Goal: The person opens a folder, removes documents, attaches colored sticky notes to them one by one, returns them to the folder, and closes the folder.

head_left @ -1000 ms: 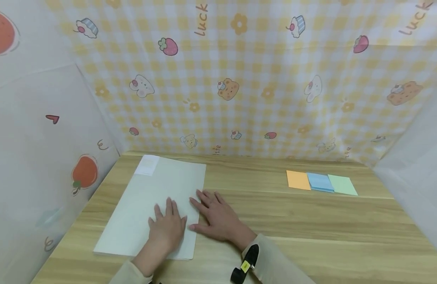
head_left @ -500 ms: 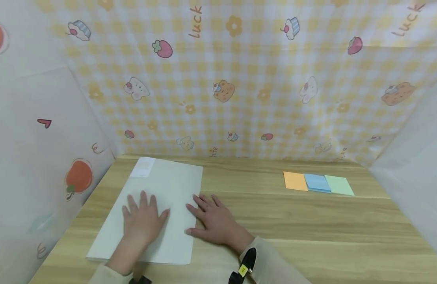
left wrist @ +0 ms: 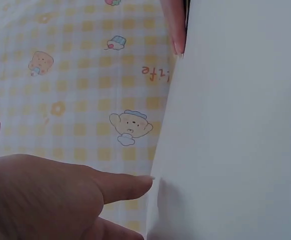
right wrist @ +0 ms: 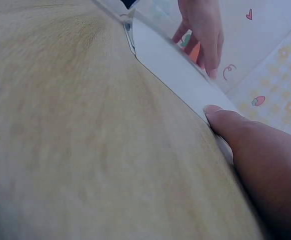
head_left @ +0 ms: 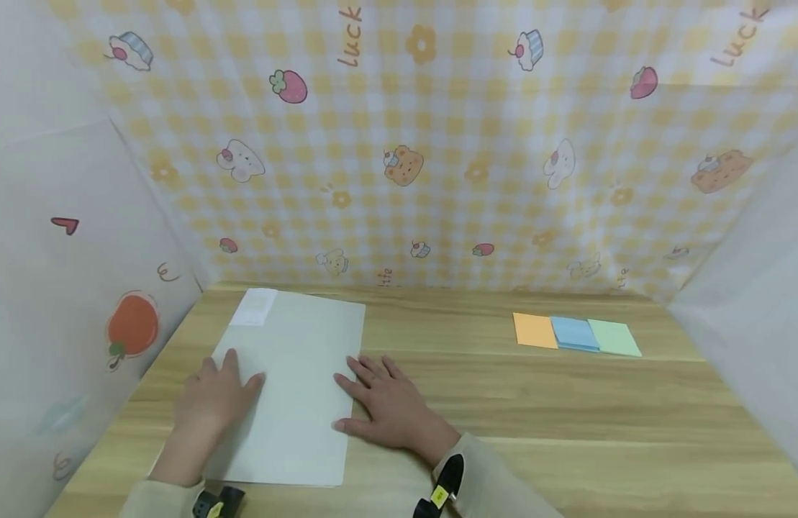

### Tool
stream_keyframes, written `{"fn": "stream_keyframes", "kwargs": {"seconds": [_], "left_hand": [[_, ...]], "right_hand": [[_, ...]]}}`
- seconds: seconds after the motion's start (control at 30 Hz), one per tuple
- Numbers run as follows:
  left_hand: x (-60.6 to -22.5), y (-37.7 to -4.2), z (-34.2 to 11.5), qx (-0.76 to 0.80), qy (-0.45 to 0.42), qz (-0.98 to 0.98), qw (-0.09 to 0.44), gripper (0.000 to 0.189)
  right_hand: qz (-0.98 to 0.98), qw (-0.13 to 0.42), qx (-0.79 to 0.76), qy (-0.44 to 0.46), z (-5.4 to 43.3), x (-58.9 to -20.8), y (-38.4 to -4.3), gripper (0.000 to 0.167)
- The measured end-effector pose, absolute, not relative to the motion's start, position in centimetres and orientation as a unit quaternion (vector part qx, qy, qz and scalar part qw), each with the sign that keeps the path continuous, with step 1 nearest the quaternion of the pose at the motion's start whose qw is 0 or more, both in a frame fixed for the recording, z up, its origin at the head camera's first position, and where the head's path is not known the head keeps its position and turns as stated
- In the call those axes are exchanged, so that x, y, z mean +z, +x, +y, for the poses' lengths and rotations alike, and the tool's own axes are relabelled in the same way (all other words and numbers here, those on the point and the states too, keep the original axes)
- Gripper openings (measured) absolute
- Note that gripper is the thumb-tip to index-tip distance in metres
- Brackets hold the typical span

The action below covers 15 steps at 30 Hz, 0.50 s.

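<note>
A large white sheet of paper (head_left: 295,388) lies flat on the table, with a small white slip (head_left: 253,307) at its far left corner. My left hand (head_left: 211,399) is at the sheet's left side, fingers and thumb spread. Along the right edge rests my right hand (head_left: 392,410), its fingers extended and their tips on the paper. In the right wrist view, the right thumb (right wrist: 220,114) touches the near edge of the sheet (right wrist: 170,67), which looks layered at one end; the left hand (right wrist: 203,30) appears beyond it. Neither hand grips anything.
To the right on the wooden table (head_left: 502,403) lie an orange sticky note (head_left: 534,330), a blue sticky note pad (head_left: 574,334) and a green sticky note (head_left: 614,337) in a row. A yellow checked cloth (head_left: 476,144) hangs behind the table. White cloth walls stand at both sides.
My left hand has slid left across the sheet, from near its right part to its left edge. The right hand stays at the right edge. The head view has shifted slightly.
</note>
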<state>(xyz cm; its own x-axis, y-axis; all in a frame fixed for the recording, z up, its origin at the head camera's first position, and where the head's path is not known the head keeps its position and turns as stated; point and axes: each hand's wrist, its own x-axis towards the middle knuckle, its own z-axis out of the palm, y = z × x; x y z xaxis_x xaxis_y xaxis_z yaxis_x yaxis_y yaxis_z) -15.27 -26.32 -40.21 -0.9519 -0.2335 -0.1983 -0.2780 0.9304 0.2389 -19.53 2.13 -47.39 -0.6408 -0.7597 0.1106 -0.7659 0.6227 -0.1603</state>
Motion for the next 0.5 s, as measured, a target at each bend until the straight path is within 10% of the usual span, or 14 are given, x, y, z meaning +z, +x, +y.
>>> {"fn": "stream_keyframes", "kwargs": {"seconds": [0.5], "left_hand": [[-40.91, -15.86, -27.09, 0.125, -0.12, 0.979, 0.111, 0.101]], "right_hand": [[-0.899, 0.021, 0.097, 0.426, 2.39, -47.75, -19.46, 0.074]]}}
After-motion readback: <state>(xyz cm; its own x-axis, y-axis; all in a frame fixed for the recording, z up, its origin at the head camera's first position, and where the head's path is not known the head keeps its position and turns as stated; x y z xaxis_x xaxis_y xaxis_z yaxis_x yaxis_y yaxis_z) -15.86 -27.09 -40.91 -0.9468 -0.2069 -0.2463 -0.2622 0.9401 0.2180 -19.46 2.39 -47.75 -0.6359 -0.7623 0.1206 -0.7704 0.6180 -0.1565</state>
